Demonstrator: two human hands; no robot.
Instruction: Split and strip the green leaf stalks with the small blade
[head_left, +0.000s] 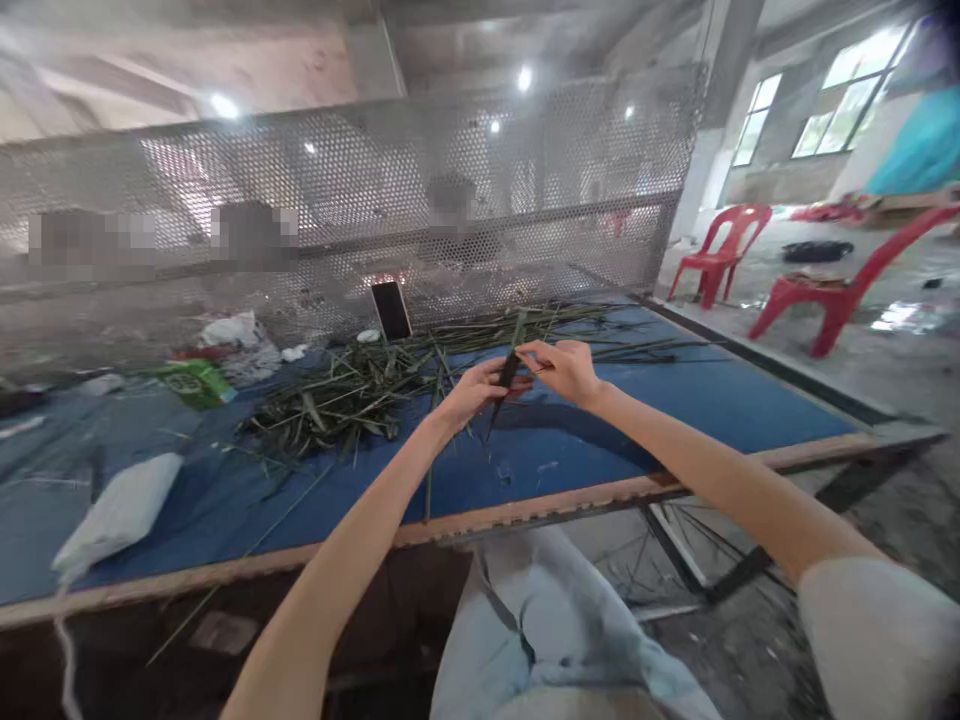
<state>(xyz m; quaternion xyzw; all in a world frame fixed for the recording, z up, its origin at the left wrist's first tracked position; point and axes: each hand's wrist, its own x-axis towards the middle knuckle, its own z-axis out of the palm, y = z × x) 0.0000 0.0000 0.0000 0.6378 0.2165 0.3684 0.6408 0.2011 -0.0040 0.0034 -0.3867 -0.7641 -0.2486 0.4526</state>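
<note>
Both my hands meet above the blue table top (675, 400). My left hand (472, 392) is closed around a dark green leaf strip (510, 365) that stands nearly upright between the hands. My right hand (566, 368) pinches the same strip from the right, fingers curled. A pile of green leaves and thin stems (352, 395) lies on the table just behind and to the left of my hands. Long stems (600, 335) stretch to the right behind them.
A black phone (391, 310) leans against a perforated metal screen (375, 200) at the table's back. A white bag (120, 512) lies front left, a green packet (196, 380) and white wrappers (240, 335) farther back. Two red plastic chairs (825, 290) stand right. People sit behind the screen.
</note>
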